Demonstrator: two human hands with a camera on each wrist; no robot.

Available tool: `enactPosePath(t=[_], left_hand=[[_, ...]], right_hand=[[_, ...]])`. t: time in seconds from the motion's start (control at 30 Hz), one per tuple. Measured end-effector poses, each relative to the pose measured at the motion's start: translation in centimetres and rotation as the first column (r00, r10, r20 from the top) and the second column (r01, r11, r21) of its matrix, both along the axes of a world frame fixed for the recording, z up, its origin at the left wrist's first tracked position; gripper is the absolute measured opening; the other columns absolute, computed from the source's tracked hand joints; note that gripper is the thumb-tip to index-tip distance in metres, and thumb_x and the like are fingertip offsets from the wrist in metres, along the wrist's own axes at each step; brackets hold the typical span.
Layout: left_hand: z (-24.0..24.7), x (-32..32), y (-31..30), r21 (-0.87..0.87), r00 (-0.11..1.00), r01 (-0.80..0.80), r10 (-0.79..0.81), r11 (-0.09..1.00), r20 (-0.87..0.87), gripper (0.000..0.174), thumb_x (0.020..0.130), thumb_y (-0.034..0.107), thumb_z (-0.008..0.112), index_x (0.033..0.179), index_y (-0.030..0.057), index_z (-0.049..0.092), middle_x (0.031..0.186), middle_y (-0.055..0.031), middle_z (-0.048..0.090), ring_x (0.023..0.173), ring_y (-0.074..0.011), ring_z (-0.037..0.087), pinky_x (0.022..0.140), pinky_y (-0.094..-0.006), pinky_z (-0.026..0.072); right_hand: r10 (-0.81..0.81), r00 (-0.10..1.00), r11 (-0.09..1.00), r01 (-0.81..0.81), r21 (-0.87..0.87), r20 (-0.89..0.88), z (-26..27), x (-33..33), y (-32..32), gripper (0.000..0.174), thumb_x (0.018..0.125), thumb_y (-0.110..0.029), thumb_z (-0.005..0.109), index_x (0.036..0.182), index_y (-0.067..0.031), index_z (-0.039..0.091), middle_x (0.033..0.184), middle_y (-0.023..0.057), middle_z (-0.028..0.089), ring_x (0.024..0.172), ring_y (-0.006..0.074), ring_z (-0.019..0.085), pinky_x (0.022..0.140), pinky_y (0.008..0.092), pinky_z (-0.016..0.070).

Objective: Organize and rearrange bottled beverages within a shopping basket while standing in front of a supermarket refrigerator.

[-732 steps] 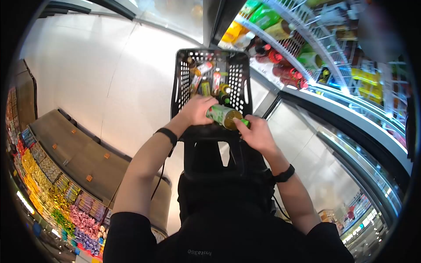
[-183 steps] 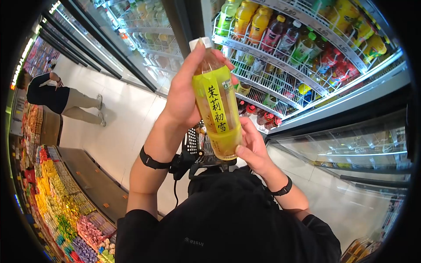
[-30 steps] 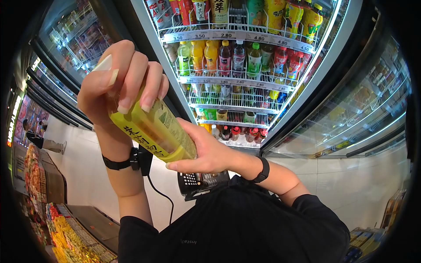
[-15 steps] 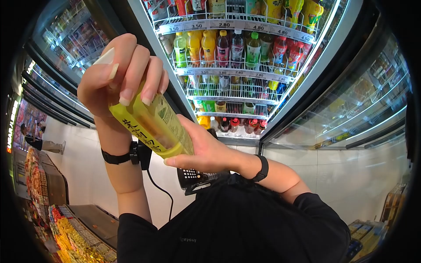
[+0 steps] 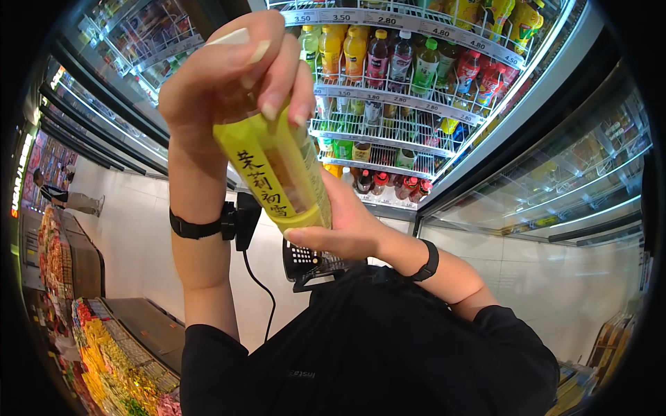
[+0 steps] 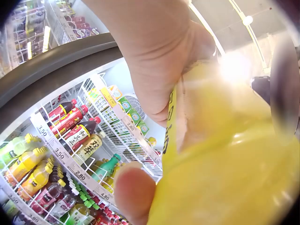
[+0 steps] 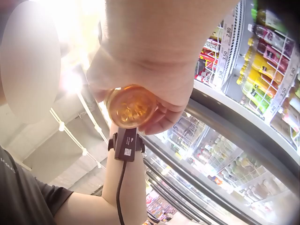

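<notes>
A tea bottle with a yellow-green label and dark Chinese lettering is held tilted in front of the chest. My left hand grips its upper end, fingers curled over the top and hiding the cap. Around the lower end my right hand holds the bottle, its thumb along the near side. The label fills much of the left wrist view, where the left hand comes down from above. From the right wrist, the round amber bottle base shows beneath the right hand.
An open drinks fridge with price-tagged wire shelves stands ahead, its glass door at the right. Below the hands is a black shopping basket. Candy displays line the left, where another person stands further off.
Much earlier, a different green-labelled bottle was over the basket. Since then this tea bottle was raised, and the left hand moved over its top. Lately both hands and bottle shifted rightward and slightly up in view.
</notes>
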State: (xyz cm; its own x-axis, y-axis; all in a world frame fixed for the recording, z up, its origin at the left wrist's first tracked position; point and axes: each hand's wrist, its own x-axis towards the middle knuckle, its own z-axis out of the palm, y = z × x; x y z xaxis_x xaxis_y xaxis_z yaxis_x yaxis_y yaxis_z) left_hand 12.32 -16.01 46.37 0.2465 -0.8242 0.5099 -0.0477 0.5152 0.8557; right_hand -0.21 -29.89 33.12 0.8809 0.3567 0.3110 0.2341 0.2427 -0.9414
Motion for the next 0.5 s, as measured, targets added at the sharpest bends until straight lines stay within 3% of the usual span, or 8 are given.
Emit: enactPosePath(t=[0.1, 0.17, 0.23, 0.4, 0.5], left_hand=[[-1.1, 0.0, 0.0, 0.005, 0.994, -0.103, 0.103, 0.995, 0.039, 0.025, 0.099, 0.032, 0.046, 0.085, 0.0108, 0.045, 0.086, -0.0061, 0.053, 0.086, -0.0226, 0.061, 0.082, -0.0341, 0.0532], [-1.6, 0.5, 0.4, 0.026, 0.985, -0.153, 0.151, 0.988, 0.087, 0.032, 0.102, 0.038, 0.042, 0.087, 0.0095, 0.048, 0.087, -0.0064, 0.053, 0.088, -0.0228, 0.063, 0.083, -0.0342, 0.0545], [-2.1, 1.1, 0.9, 0.034, 0.982, -0.168, 0.164, 0.985, 0.090, 0.035, 0.103, 0.040, 0.040, 0.088, 0.0091, 0.049, 0.087, -0.0066, 0.054, 0.089, -0.0228, 0.063, 0.083, -0.0343, 0.0547], [-3.5, 1.4, 2.0, 0.049, 0.974, -0.219, 0.215, 0.975, 0.065, 0.041, 0.105, 0.044, 0.037, 0.090, 0.0085, 0.050, 0.088, -0.0072, 0.054, 0.088, -0.0234, 0.064, 0.084, -0.0354, 0.0554], [-4.4, 1.8, 2.9, 0.076, 0.976, -0.216, 0.214, 0.973, 0.029, 0.040, 0.105, 0.044, 0.038, 0.093, 0.0084, 0.050, 0.090, -0.0080, 0.054, 0.091, -0.0250, 0.064, 0.090, -0.0387, 0.0549]], right_hand=[[0.020, 0.999, 0.996, -0.016, 0.093, -0.040, -1.3, 0.0, 0.8, 0.074, 0.083, -0.028, 0.079, 0.141, 0.0017, 0.042, 0.128, 0.0117, 0.056, 0.120, 0.0180, 0.053, 0.105, 0.0352, 0.0423], [0.012, 1.000, 0.998, -0.011, 0.062, -0.026, -2.0, 0.0, 1.0, 0.077, 0.084, -0.025, 0.079, 0.144, 0.0014, 0.039, 0.130, 0.0105, 0.055, 0.121, 0.0172, 0.052, 0.106, 0.0351, 0.0417], [0.013, 0.995, 0.993, -0.002, 0.114, -0.096, -2.3, -0.1, 1.5, 0.077, 0.084, -0.022, 0.079, 0.145, 0.0008, 0.038, 0.131, 0.0103, 0.054, 0.122, 0.0166, 0.051, 0.106, 0.0349, 0.0418], [0.007, 0.997, 0.995, 0.000, 0.102, -0.075, -3.7, 0.5, 2.2, 0.075, 0.084, -0.020, 0.079, 0.144, 0.0000, 0.039, 0.131, 0.0097, 0.054, 0.121, 0.0158, 0.051, 0.105, 0.0343, 0.0431], [0.064, 0.991, 0.990, -0.048, 0.133, -0.117, -4.2, 0.4, 2.3, 0.073, 0.086, -0.019, 0.078, 0.144, -0.0006, 0.039, 0.131, 0.0098, 0.054, 0.121, 0.0159, 0.052, 0.105, 0.0344, 0.0430]])
